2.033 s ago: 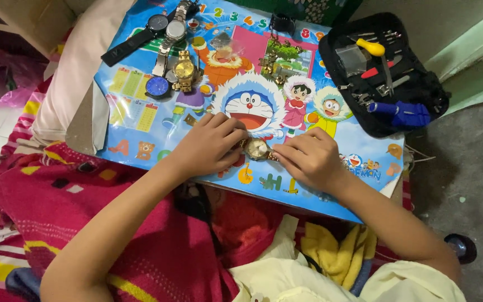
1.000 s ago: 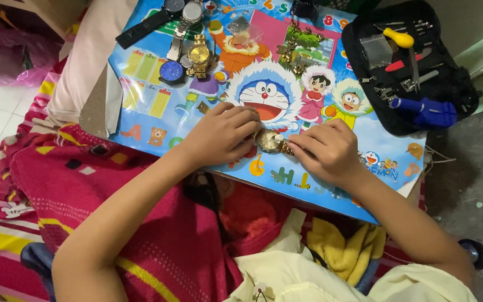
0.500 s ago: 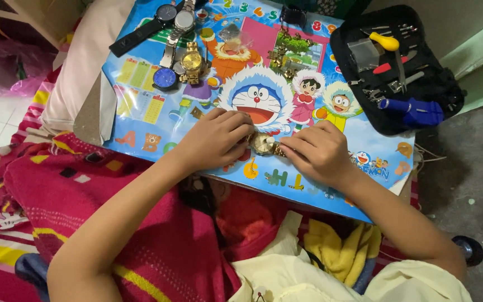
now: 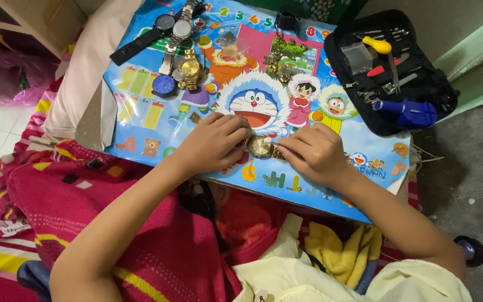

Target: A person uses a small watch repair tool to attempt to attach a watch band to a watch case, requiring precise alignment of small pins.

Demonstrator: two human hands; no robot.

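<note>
Gold wristwatch (image 4: 261, 147), pale round dial up, lies pinched between both hands.

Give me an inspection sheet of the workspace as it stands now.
Surface: cartoon-printed blue board on a red blanket.
Job's things: gold watch, face up, between both hands.
Clutter: four more watches at the board's far left corner; black tool case open at the far right, with a yellow-handled tool and a blue tool in it.
Hands: left hand and right hand both grip the gold watch at its sides.
Cables: nothing seen.
Surroundings: pale cushion left of the board, grey floor to the right, yellow cloth nearest the person.
</note>
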